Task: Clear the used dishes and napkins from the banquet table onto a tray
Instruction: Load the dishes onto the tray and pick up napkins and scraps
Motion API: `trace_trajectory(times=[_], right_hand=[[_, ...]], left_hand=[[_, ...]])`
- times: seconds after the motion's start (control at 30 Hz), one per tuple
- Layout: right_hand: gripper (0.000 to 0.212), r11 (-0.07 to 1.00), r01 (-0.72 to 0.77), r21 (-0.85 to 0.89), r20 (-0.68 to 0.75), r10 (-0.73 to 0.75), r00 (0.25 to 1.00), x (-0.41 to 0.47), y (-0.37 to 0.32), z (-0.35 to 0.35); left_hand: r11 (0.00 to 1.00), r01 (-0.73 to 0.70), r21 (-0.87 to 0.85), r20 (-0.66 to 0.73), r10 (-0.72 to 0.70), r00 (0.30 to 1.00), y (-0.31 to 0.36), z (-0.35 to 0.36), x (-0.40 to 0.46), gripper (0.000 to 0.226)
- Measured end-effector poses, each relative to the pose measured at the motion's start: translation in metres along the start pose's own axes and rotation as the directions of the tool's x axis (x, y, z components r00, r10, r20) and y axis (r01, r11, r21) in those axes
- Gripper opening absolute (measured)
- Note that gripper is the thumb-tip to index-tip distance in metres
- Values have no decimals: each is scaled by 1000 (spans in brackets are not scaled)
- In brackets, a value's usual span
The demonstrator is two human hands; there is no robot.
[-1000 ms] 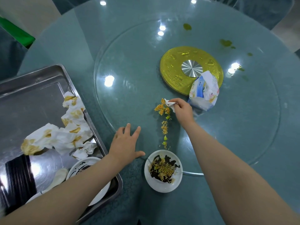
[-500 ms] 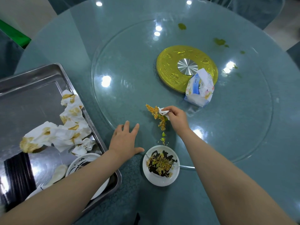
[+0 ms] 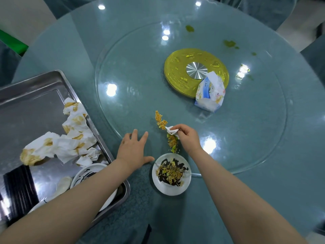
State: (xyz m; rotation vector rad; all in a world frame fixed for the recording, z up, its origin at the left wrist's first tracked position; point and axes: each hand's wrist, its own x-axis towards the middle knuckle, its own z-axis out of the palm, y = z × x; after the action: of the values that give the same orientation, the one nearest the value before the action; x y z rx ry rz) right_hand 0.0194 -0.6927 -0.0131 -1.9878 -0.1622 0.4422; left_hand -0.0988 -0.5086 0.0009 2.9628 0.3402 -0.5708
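Scrap trail (image 3: 168,132): noodle bits were strewn in a line on the glass turntable (image 3: 246,120), long axis running away from the white plate (image 3: 171,189) toward the far left.
Right hand (image 3: 189,137): a crumpled napkin (image 3: 172,130) was pinched over the trail.
Left hand (image 3: 132,149): laid flat, fingers spread, on the table (image 3: 193,217).
Tray (image 3: 35,95): stained napkins (image 3: 70,138) were held at the left.
Change: the napkin was drawn nearer the plate; the trail was shortened.

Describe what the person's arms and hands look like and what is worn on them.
Both forearms are bare, with no sleeve in view. The left hand and right hand show no glove, ring, watch or bracelet. Nails look short and unpainted.
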Motion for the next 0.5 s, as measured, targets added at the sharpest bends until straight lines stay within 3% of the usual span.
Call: trace_trajectory(times=[0.5], right_hand=[[32, 997, -51, 66, -2, 51, 999, -53, 8, 0]], left_hand=[[1000, -11, 21, 7, 11, 1000, 5, -2, -3, 104]])
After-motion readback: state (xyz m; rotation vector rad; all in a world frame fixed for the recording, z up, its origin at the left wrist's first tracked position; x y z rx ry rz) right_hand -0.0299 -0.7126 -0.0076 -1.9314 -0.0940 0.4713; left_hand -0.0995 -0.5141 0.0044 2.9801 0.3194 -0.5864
